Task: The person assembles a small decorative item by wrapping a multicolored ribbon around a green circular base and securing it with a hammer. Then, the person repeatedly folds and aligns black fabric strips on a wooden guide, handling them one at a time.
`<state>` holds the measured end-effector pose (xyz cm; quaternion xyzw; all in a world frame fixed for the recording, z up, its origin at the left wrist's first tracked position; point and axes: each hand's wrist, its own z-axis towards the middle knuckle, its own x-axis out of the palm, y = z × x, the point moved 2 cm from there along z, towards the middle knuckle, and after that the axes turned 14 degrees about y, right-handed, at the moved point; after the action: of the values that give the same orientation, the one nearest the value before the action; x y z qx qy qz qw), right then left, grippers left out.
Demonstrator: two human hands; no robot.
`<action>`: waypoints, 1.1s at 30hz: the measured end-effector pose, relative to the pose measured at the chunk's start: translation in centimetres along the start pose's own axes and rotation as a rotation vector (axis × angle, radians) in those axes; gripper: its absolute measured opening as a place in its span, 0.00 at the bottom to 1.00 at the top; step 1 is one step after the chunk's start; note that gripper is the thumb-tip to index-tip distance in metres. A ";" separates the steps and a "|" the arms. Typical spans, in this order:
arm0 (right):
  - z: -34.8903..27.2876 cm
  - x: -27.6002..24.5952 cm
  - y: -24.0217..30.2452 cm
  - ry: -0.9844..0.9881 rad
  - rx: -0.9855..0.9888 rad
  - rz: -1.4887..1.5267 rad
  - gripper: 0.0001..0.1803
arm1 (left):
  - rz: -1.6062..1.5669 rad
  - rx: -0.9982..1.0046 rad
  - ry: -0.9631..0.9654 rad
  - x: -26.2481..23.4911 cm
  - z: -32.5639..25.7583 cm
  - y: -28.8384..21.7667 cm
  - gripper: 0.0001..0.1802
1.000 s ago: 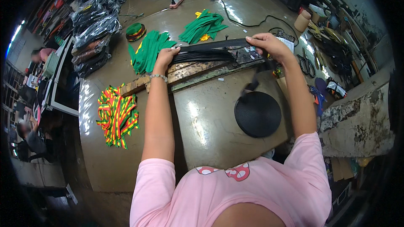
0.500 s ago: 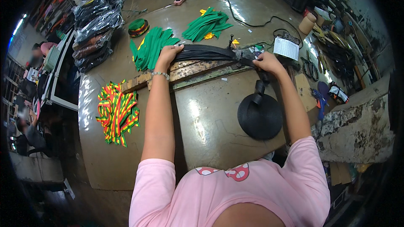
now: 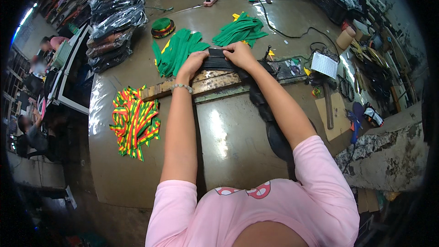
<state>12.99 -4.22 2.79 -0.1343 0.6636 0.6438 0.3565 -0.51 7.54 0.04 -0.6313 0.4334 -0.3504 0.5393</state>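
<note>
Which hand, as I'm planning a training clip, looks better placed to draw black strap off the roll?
Probably the right hand: its forearm crosses over the black roll, and the black strap runs down beside that forearm. The left hand is farther off, at the left end of the black strips.

Open tabletop [image 3: 217, 128] between forearms [image 3: 179, 137], green strips [image 3: 176, 54] obstructing past left hand [image 3: 194, 65]

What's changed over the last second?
The right hand has moved left along the wooden bar to beside the left hand; both now hold the black strap there. The left hand, green strips and red-yellow-green strips stayed about where they were.
</note>
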 end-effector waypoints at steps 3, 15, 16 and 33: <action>0.6 0.4 -0.7 -0.026 0.038 -0.200 0.13 | 0.067 0.021 -0.030 0.1 0.5 0.4 0.16; -11.3 -12.4 2.0 0.110 0.112 -0.038 0.21 | 0.044 0.035 -0.190 0.2 1.9 1.5 0.13; -12.4 -13.9 1.6 0.082 0.061 -0.042 0.21 | 0.066 0.045 -0.201 0.2 1.9 1.4 0.13; -15.8 -12.2 -8.8 -0.009 0.394 -0.046 0.18 | 0.155 -0.026 -0.127 -0.2 2.2 1.6 0.15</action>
<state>22.50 -23.85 2.70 -0.0741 0.7720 0.4936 0.3935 1.13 8.48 -1.94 -0.6236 0.4505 -0.2613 0.5830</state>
